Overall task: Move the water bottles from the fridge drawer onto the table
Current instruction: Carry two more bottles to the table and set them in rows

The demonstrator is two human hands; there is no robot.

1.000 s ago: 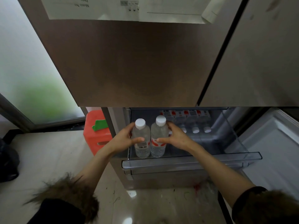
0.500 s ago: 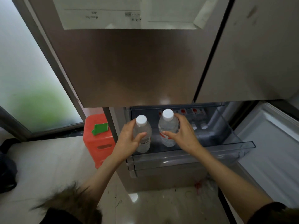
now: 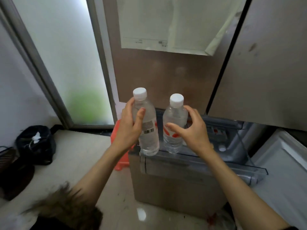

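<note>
Bottles (image 3: 147, 130) gripped upright, one in each of both hands (image 3: 131, 128), blurred drawer (image 3: 199, 165) contents unreadable

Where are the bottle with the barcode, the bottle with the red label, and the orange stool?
bottle with the barcode (image 3: 148, 130), head view, on its barcode label.
bottle with the red label (image 3: 174, 113), head view, on its clear shoulder.
orange stool (image 3: 122, 163), head view, on its lower side.

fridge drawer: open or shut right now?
Open. The drawer is pulled out below the closed upper doors, its front rail forward, with more bottle caps visible inside it.
</note>
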